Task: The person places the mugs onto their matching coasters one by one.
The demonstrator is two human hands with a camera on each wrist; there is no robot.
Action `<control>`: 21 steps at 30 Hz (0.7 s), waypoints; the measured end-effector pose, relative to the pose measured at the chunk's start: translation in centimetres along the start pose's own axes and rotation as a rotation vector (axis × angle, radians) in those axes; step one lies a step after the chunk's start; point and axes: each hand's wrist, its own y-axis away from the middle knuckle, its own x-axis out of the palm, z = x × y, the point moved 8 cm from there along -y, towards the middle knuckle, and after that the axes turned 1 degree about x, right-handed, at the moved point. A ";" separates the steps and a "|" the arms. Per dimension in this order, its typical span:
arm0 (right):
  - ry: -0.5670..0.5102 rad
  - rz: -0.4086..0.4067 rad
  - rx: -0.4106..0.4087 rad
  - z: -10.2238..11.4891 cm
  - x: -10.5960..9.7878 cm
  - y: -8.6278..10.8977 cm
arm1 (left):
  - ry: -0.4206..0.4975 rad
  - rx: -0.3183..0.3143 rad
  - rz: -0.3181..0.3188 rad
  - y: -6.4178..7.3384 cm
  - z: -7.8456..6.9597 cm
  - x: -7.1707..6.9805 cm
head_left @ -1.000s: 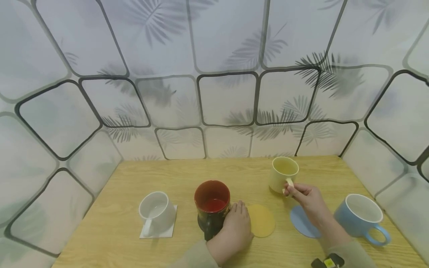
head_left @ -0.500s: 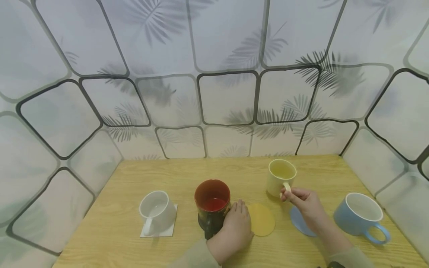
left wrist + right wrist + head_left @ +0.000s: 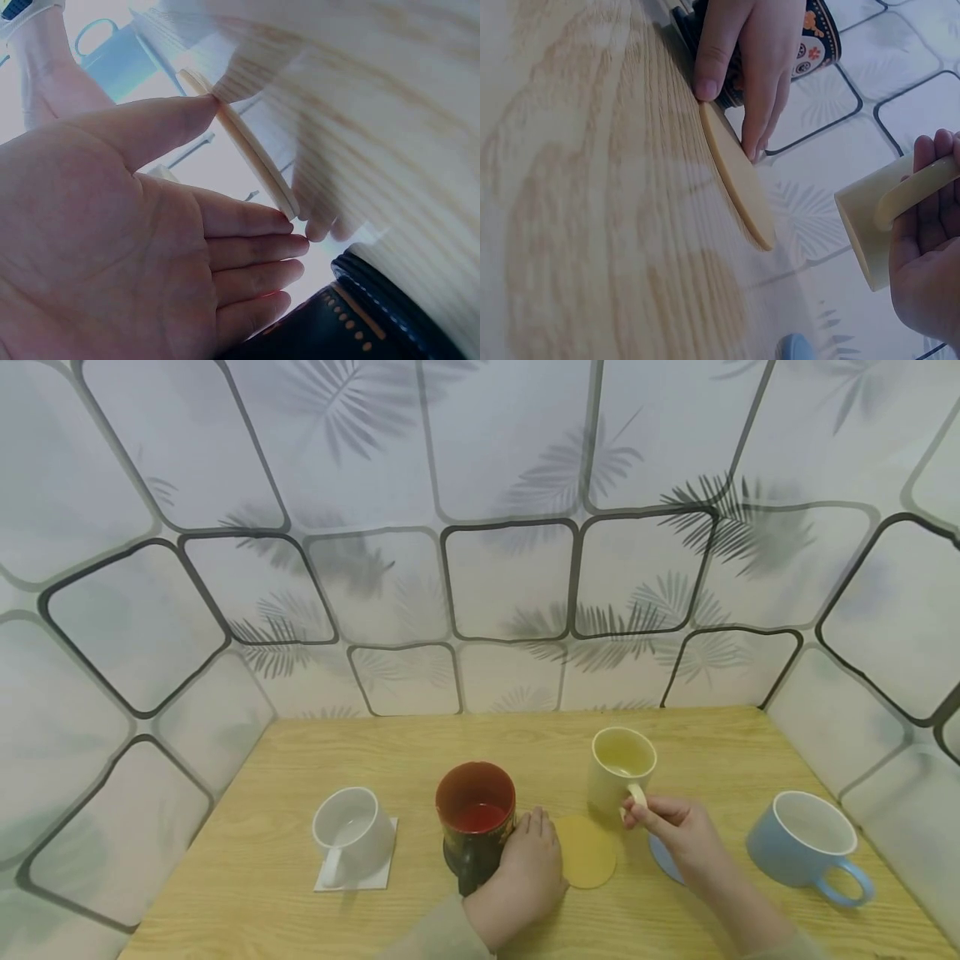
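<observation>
My right hand (image 3: 686,835) grips the handle of a pale yellow mug (image 3: 609,785) by the fingers and thumb. The mug is upright, held above the table, just behind a round yellow coaster (image 3: 587,853). In the right wrist view a gap shows between the mug (image 3: 862,217) and the coaster (image 3: 739,180). My left hand (image 3: 528,877) lies on the table beside the coaster, fingers straight; thumb and index finger touch its edge in the left wrist view. Left of that hand stands a black mug (image 3: 480,852) with a red inside, on a dark coaster.
A white mug (image 3: 360,843) stands on a square white coaster (image 3: 375,881) at the left. At the right is a blue mug (image 3: 787,847); a round blue coaster (image 3: 663,858) lies partly hidden under my right hand. Patterned walls (image 3: 510,585) border the wooden table (image 3: 247,877).
My right hand has carried the yellow mug left and toward me, closer to the yellow coaster. The left hand has stayed in place.
</observation>
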 end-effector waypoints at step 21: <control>-0.025 0.054 0.026 -0.3 1.8 1.3 | -0.002 0.009 0.016 0.0 0.0 0.3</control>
